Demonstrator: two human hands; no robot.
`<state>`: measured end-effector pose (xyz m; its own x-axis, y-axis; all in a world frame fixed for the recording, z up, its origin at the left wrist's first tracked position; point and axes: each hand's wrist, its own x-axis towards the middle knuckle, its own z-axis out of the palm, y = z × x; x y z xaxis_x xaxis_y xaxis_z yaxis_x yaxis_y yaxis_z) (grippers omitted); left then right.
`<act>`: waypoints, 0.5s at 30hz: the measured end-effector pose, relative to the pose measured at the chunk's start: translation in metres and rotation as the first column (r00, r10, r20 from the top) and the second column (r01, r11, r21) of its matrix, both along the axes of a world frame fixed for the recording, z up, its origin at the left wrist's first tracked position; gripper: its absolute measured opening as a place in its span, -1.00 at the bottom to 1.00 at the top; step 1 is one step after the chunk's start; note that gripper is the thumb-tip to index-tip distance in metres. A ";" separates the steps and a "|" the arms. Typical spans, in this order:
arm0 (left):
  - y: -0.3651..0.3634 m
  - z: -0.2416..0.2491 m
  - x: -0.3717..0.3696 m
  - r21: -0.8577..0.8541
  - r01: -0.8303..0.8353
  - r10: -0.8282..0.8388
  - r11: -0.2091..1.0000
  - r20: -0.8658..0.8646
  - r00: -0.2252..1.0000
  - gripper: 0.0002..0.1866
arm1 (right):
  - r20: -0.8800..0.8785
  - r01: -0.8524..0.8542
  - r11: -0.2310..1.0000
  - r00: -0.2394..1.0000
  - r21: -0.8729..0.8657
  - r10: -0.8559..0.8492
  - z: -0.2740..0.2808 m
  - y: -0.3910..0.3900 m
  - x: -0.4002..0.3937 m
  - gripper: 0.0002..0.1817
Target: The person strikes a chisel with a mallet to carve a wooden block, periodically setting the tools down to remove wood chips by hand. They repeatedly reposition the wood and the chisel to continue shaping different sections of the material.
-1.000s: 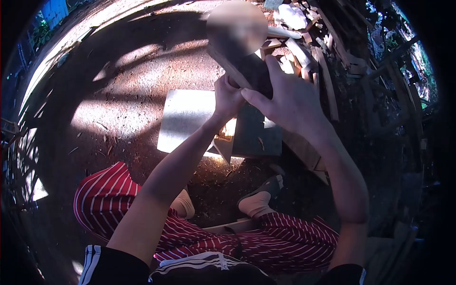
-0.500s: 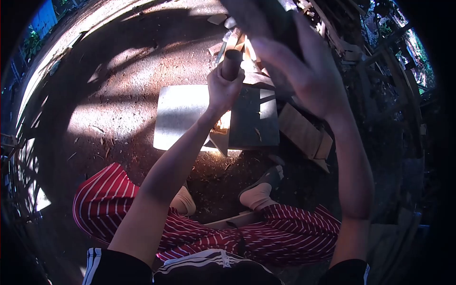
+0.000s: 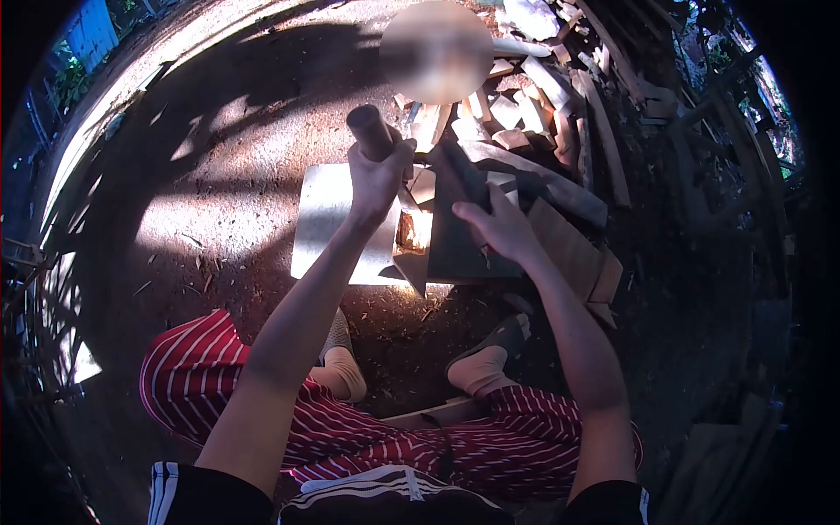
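My left hand [image 3: 378, 182] is closed round a brown cylindrical piece [image 3: 369, 131], whose round end sticks up above the fist. Beside it my right hand [image 3: 500, 223] grips a dark, long block [image 3: 457, 171] that points up and to the left. Both hands are over a flat board [image 3: 328, 223], bright on its left and dark on its right. Between the two halves lies a piece of wood [image 3: 411, 232] with a rough, light patch. Whether the dark block touches anything below it I cannot tell.
Cut wood pieces [image 3: 529, 114] are heaped beyond the board, under a blurred round patch. A long curved piece [image 3: 560, 188] and a flat wooden block [image 3: 569, 249] lie to the right. My feet [image 3: 481, 367] are near the board's front edge.
My right hand has come down and left from high at the right, bringing the dark block over the board. My left hand has shifted left with the cylindrical piece.
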<state>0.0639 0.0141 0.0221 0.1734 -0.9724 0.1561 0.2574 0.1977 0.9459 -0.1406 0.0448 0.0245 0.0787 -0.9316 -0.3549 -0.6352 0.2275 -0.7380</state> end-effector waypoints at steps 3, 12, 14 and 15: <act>0.003 0.002 0.011 0.030 0.056 -0.056 0.998 0.004 0.998 -0.86 | -0.275 -0.193 0.981 0.943 0.009 0.188 -0.051 0.003 0.012 0.00; -0.018 0.012 0.031 0.118 0.440 -0.436 0.890 -0.056 0.898 -0.76 | -0.064 -0.057 0.995 0.996 0.078 0.062 -0.082 0.007 0.016 -0.05; -0.019 0.019 0.023 0.096 0.267 -0.255 0.959 -0.116 0.960 -0.76 | 0.186 -0.016 0.988 0.982 0.155 -0.013 -0.080 0.009 0.019 -0.13; -0.021 0.020 0.020 0.081 0.158 -0.145 0.984 -0.142 0.979 -0.77 | 0.416 0.015 0.972 0.902 0.234 -0.114 -0.078 0.011 0.020 -0.21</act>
<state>0.0842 -0.0066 0.0424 0.0365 -0.9981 0.0505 0.4045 0.0610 0.9125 -0.1204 0.0556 -0.0533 0.2099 -0.8417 -0.4975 -0.2517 0.4452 -0.8593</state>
